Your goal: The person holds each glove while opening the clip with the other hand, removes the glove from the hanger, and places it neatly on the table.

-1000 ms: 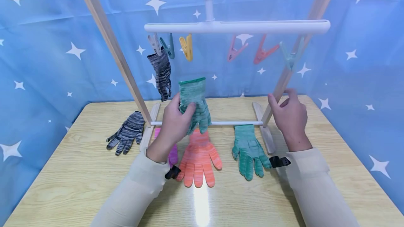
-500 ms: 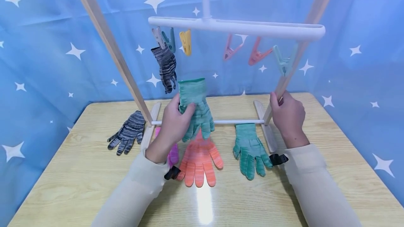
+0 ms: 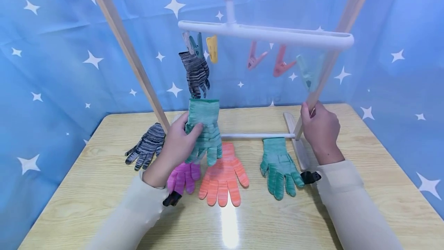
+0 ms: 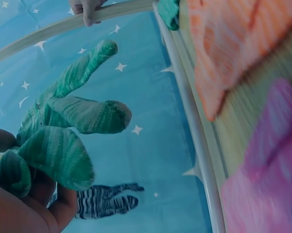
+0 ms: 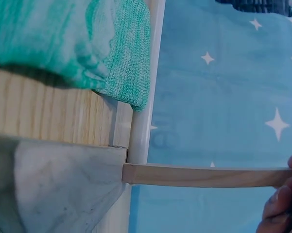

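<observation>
My left hand (image 3: 178,140) grips a green striped knit glove (image 3: 204,126), cuff up and fingers hanging, with the thumb across its front. In the left wrist view the glove's fingers (image 4: 90,116) dangle in front of the backdrop. My right hand (image 3: 320,132) holds the right wooden post (image 3: 341,30) of the rack, fingers curled round it; the right wrist view shows only fingertips (image 5: 282,199) on the post. Just above the held glove, a black-and-grey glove (image 3: 195,70) hangs by a clothespin from the tilted white hanger (image 3: 277,34).
On the wooden table (image 3: 270,223) lie a matching green glove (image 3: 279,169), an orange glove (image 3: 223,176), a magenta glove (image 3: 185,174) and a black-and-grey glove (image 3: 147,146). Several clothespins hang from the hanger, among them a yellow clothespin (image 3: 212,48). A white crossbar (image 3: 256,135) joins the posts low down.
My right hand has closed round the right post. The left hand has shifted left and slightly down with the green glove. The hanger has swung, its right end now lower and the hung glove further right.
</observation>
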`<state>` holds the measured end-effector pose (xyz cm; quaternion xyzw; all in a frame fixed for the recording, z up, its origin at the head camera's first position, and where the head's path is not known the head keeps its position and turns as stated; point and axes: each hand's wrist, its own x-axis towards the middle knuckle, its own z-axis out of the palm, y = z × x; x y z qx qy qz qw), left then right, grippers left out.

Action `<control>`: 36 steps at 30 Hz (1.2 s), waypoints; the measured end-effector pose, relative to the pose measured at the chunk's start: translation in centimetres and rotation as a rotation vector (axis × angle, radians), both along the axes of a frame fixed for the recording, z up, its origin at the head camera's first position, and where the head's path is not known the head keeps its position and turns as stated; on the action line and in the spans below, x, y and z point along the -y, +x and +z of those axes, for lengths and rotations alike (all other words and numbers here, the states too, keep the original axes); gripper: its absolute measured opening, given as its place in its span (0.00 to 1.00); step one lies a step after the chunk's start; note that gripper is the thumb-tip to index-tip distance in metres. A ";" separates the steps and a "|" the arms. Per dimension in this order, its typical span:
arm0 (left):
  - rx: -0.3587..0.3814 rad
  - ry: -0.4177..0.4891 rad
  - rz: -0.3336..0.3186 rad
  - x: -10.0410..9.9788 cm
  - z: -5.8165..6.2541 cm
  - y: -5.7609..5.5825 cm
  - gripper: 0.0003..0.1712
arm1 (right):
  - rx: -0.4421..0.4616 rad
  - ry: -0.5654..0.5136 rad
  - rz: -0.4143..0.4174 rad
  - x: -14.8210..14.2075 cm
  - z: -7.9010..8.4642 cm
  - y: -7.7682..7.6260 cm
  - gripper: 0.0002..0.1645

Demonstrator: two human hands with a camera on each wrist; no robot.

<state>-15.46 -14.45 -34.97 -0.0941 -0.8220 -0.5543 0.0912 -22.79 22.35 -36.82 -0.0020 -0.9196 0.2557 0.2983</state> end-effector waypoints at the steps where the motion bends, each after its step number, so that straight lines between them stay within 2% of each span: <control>1: 0.009 -0.009 -0.002 0.3 -0.1 0.1 0.16 | -0.002 -0.001 0.002 0.0 -0.1 0.0 0.30; 4: 0.034 -0.029 -0.011 1.6 -0.4 0.5 0.18 | -0.006 -0.008 0.007 -0.1 -0.2 0.0 0.30; 11: 0.125 -0.123 0.013 5.2 -1.4 1.6 0.21 | -0.007 -0.032 0.021 0.0 -0.4 -0.2 0.31; 16: 0.201 -0.140 0.035 7.4 -2.5 2.4 0.25 | -0.021 -0.036 0.022 -0.1 -0.6 -0.2 0.30; 22: 0.245 -0.190 0.060 9.5 -3.8 3.6 0.25 | -0.046 -0.040 0.029 0.0 -0.6 -0.3 0.30; 29: 0.255 -0.293 0.023 11.9 -4.5 5.0 0.23 | -0.054 -0.047 0.030 0.1 -0.6 -0.3 0.30; 33: 0.309 -0.315 0.017 13.0 -5.0 5.6 0.25 | -0.057 -0.046 0.029 0.0 -0.6 -0.2 0.30; 36: 0.365 -0.289 0.009 13.8 -5.2 5.9 0.28 | -0.055 -0.048 0.031 -0.1 -0.7 -0.2 0.30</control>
